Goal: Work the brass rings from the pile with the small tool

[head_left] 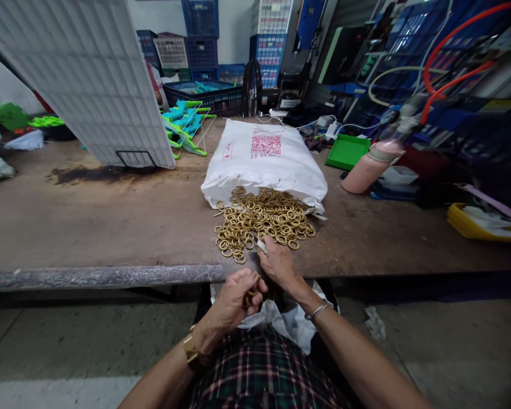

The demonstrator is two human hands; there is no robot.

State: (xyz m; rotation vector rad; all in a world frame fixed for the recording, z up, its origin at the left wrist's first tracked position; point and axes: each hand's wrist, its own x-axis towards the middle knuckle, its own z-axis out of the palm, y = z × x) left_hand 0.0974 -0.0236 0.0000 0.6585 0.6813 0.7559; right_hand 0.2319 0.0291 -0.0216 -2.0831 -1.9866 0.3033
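Observation:
Gold-coloured rings (pixel 264 218) spill from the open mouth of a white sack (pixel 247 165) onto the brown table. My left hand (pixel 238 292), with a gold watch at its wrist, is curled around some of these rings just in front of the table edge. At the near side of the pile, my right hand (pixel 276 260) has its fingers bent together. Something small and pale shows at its fingertips beside the rings; I cannot make out whether it is held. White plastic (pixel 302 324) lies on the lap below my hands.
A ribbed white panel (pixel 111 79) stands at the left of the table (pixel 153 227). Teal and lime parts (pixel 187 125) lie behind it. To the right are a green tray (pixel 348 151), a pink bottle (pixel 368 169) and a yellow tray (pixel 472 227). Crates (pixel 202 51) are stacked behind.

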